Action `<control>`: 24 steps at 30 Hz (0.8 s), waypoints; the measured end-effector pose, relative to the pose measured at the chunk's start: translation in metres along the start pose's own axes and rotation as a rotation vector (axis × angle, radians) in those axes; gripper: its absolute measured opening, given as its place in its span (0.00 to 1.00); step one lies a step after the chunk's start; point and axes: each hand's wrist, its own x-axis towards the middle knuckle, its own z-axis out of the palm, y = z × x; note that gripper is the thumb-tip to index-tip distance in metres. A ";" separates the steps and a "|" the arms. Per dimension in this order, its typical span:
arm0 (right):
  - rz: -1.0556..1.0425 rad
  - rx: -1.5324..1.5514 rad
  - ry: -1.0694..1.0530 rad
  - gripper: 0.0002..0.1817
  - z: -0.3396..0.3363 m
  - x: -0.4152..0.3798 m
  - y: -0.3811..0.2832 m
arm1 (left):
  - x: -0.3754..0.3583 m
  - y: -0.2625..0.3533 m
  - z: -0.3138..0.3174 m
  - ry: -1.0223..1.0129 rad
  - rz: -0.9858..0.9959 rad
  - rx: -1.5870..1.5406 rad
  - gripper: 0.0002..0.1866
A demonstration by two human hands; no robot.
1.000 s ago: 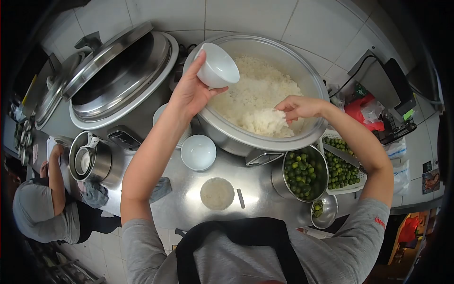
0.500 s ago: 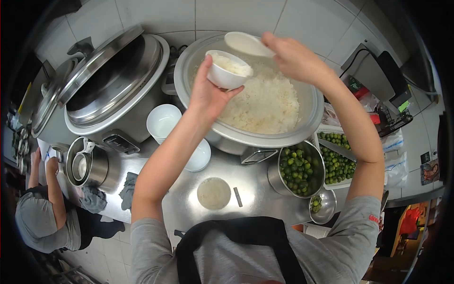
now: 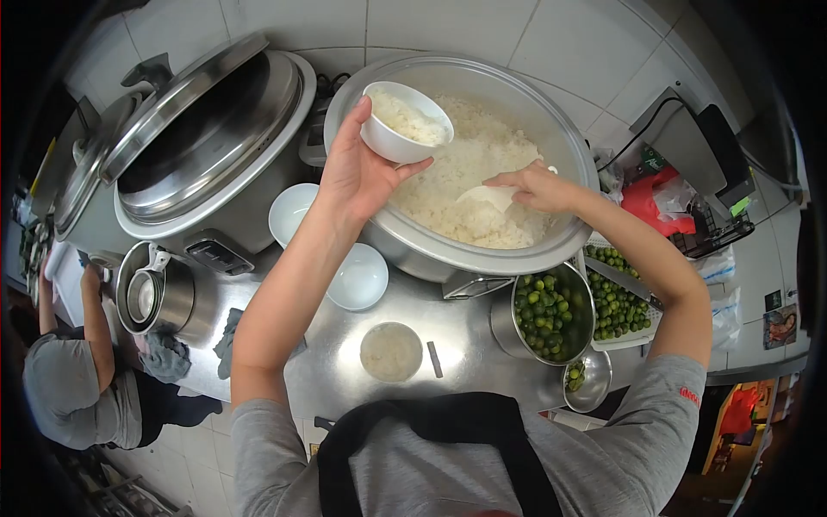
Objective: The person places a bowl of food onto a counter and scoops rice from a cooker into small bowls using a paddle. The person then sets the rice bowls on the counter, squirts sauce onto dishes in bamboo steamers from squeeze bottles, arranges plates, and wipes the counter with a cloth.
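At upper center of the frame, a left hand (image 3: 355,172) tilts a white bowl (image 3: 398,145) over the near-left rim of a large rice pot (image 3: 398,231), its thumb pressed at the bowl's edge and its fingers spread beneath. The bowl now carries a mound of rice (image 3: 412,123), a portion that appears to fill much of it. Right of center, the paddle (image 3: 488,198) is back down in the pot, its white blade against the cooked grains, pinched between the thumb and curled fingers of the right hand (image 3: 544,189). With the blade down, the hands look placed between portions, the bowl held apart from the paddle.

Below the pot, at center, another white bowl (image 3: 357,277) sits on the steel counter (image 3: 323,379), near a round container (image 3: 392,352). At right of center, small green fruit fills a metal pot (image 3: 508,332). At far left, a co-worker (image 3: 76,383) in gray stands at the counter.
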 end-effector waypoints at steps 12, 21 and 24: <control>0.075 0.816 -0.302 0.29 -0.016 -0.020 -0.024 | -0.004 0.005 0.002 0.020 -0.030 -0.004 0.40; 0.154 0.606 0.025 0.26 -0.099 -0.025 -0.015 | -0.005 -0.004 0.009 0.087 -0.073 0.062 0.38; 0.175 0.207 0.011 0.27 -0.142 -0.013 -0.031 | -0.001 -0.020 0.020 0.066 -0.118 -0.015 0.36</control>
